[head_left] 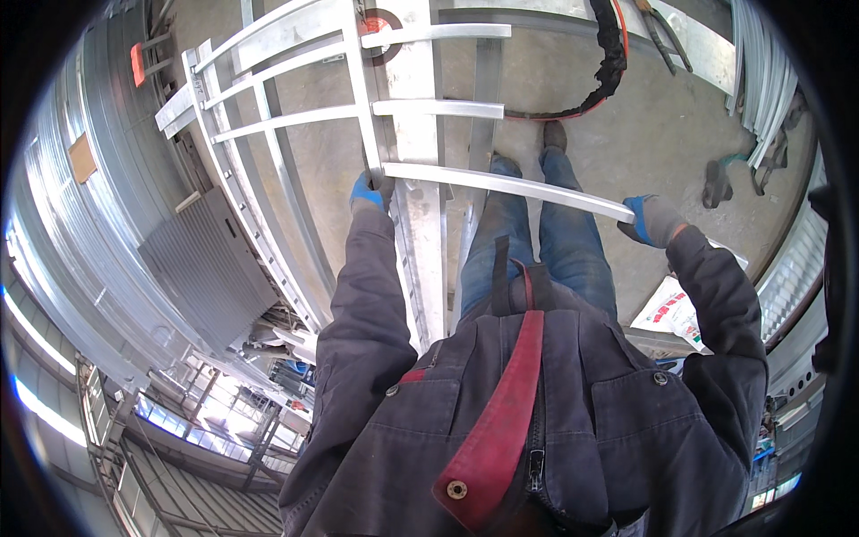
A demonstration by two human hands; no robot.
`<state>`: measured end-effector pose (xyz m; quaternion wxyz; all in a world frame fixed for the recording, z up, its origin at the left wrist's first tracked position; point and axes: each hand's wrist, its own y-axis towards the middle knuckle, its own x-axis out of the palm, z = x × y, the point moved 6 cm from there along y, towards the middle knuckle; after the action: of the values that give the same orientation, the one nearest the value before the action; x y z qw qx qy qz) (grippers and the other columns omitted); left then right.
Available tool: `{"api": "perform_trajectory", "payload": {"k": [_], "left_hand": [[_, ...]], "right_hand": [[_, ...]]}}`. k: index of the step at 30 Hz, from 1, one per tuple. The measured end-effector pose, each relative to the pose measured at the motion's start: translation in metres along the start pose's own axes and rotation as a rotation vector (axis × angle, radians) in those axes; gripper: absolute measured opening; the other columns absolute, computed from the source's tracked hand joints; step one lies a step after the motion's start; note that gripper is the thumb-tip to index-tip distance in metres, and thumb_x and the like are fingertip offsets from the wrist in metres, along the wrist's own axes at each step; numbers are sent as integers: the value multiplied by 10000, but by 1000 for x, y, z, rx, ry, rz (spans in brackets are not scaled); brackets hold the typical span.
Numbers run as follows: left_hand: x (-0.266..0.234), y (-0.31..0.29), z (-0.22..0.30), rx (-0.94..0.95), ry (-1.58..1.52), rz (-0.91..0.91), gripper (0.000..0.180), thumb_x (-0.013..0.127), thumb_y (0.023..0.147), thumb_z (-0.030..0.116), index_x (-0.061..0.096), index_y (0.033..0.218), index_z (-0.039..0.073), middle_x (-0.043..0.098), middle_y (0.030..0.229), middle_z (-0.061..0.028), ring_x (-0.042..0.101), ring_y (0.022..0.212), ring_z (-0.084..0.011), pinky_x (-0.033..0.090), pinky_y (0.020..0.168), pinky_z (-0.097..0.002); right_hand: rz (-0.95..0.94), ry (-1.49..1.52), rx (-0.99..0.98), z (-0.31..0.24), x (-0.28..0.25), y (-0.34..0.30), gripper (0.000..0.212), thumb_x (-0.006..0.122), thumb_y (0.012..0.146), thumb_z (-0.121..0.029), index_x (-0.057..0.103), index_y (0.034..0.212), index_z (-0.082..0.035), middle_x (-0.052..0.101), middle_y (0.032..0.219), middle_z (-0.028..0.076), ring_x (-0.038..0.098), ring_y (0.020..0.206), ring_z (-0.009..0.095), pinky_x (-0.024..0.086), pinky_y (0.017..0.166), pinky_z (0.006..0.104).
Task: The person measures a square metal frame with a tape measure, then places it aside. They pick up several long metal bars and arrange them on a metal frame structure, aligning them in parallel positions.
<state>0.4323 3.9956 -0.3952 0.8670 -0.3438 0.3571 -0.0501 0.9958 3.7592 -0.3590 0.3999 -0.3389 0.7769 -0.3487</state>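
A long flat metal bar [510, 183] lies crosswise in front of me, level with my thighs. My left hand [369, 190], in a blue and grey glove, grips its left end where it meets the upright of a metal ladder-like frame [358, 72]. My right hand [656, 219], gloved the same, holds the bar's right end. Two more rungs [438, 107] sit fixed on the frame above it. I wear a dark jacket with a red strap [501, 421] and blue jeans.
A black and red hose [608, 67] curls on the concrete floor ahead. Corrugated metal sheets [89, 206] and a grey ribbed panel [206, 268] stand at the left. More metal profiles [761, 72] lean at the right. A white printed bag [676, 313] lies by my right leg.
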Motion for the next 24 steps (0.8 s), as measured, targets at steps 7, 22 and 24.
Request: {"api": "perform_trajectory", "payload": {"k": [7, 22, 24], "left_hand": [[-3, -5, 12, -53, 119, -5, 650, 874, 891, 276, 614, 1397, -38, 737, 1222, -106, 690, 1072, -178, 542, 946, -316], [-12, -16, 26, -34, 65, -119, 854, 876, 876, 260, 455, 1530, -92, 651, 1382, -158, 654, 1203, -238, 523, 1032, -346], [-13, -15, 24, -33, 88, -80, 773, 854, 886, 221, 494, 1506, -66, 680, 1280, -117, 658, 1091, -192, 534, 935, -318]], "right_hand": [[242, -135, 1, 1, -29, 10, 457, 743, 918, -298, 660, 1347, -164, 758, 1106, 145, 736, 992, 349, 567, 873, 450], [350, -125, -245, -27, -57, 15, 499, 599, 1026, -502, 636, 1386, -158, 701, 946, 164, 697, 843, 391, 543, 756, 491], [199, -78, -199, -32, -33, 9, 536, 597, 1021, -528, 620, 1404, -153, 704, 954, 162, 701, 855, 379, 543, 771, 491]]}}
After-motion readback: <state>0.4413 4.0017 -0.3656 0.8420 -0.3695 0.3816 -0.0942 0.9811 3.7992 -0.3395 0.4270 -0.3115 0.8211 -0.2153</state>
